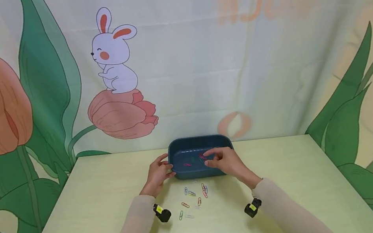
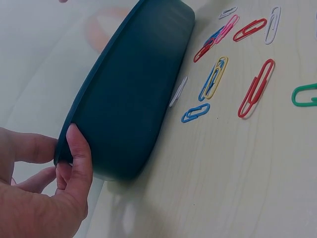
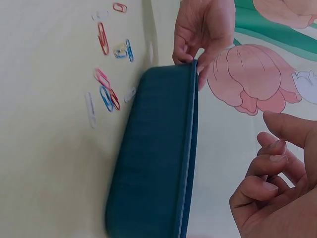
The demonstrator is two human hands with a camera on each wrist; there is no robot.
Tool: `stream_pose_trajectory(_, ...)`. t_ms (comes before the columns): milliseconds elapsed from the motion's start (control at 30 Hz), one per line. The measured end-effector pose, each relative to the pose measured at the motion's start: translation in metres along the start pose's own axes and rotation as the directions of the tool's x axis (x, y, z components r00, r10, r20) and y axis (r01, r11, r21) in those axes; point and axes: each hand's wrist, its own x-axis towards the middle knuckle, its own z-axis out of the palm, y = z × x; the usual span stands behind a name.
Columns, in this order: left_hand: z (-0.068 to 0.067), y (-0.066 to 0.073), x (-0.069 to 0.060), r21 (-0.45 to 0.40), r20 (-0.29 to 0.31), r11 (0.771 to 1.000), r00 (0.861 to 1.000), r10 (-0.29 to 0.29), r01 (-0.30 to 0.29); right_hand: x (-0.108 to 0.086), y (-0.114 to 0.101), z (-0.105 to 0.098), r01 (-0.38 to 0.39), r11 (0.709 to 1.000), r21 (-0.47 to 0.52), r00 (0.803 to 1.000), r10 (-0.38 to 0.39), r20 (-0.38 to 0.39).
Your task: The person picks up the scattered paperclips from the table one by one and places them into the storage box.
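Observation:
A dark teal plastic bin (image 1: 198, 173) stands at the table's far side. My left hand (image 1: 158, 173) grips its left end; in the left wrist view the thumb (image 2: 79, 148) presses the outer wall near the rim. Over the bin's right part hovers my right hand (image 1: 228, 161), thumb and index finger apart. In the right wrist view its other fingers (image 3: 265, 191) curl loosely, and nothing shows between them. Inside the bin lie several paper clips, among them a pink paper clip (image 1: 187, 165) and a green paper clip (image 1: 193, 159). The bin's right end is partly hidden behind the right hand.
Several loose paper clips in mixed colours lie on the pale table (image 1: 106, 207) before the bin, including a red paper clip (image 2: 256, 89), a green paper clip (image 1: 181, 215) and a yellow paper clip (image 2: 216, 78). A printed curtain (image 1: 184, 73) hangs right behind the bin.

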Motion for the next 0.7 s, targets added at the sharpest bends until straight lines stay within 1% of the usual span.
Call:
stream_pose_trajectory(200, 0.0, 0.0, 0.0, 0.002, -0.003, 1.0, 1.0, -0.007, 0.007, -0.013, 0.005, 0.003, -0.003, 1.0, 0.013, 1.0, 0.003, 0.028)
stream_pose_trajectory(433, -0.001, 0.001, 0.0, 0.003, -0.013, 1.0, 1.0, -0.005, 0.005, -0.021, 0.014, 0.006, -0.039, 0.994, 0.101, 0.996, 0.03, 0.084)
stream_pose_trajectory(600, 0.0, 0.002, 0.0, 0.001, 0.001, 1.0, 1.0, -0.011, 0.011, -0.028, 0.023, 0.012, -0.047, 0.993, 0.112, 0.994, 0.035, 0.107)
stream_pose_trajectory(633, 0.001, 0.005, -0.004, 0.002, 0.004, 1.0, 1.0, -0.012, 0.012, -0.029, 0.026, 0.013, -0.051, 0.992, 0.115, 0.993, 0.038, 0.109)
stream_pose_trajectory(700, 0.001, 0.005, -0.005, 0.0, 0.004, 1.0, 1.0, -0.006, 0.006, -0.031, 0.033, 0.017, -0.053, 0.994, 0.1, 0.993, 0.042, 0.107)
